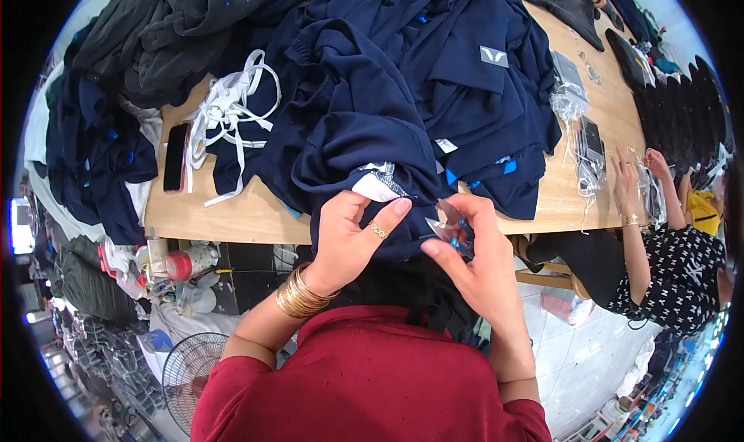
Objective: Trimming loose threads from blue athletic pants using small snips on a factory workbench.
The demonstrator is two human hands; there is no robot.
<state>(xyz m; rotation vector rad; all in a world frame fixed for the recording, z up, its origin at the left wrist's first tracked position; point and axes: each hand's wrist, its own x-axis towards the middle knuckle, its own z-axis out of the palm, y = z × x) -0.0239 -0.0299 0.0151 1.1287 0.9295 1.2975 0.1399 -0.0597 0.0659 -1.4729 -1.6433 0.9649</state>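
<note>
Maroon cloth shirt (372, 380) nearest. Left hand (347, 240) pinches, thumb against fingers, white-patched navy cloth garment (372, 143) at near edge of pale wooden table (201, 221). Right hand (482, 257) curls fingers round blue-handled metal snips (443, 229). Risk: blades nicking cloth or left thumb, should bunched folds slip.

Garment workshop, heaped navy clothes (364, 70), snips (442, 229), worktable (182, 215)

Wooden table (198, 219); navy garments (473, 85); phone (177, 157)
</note>
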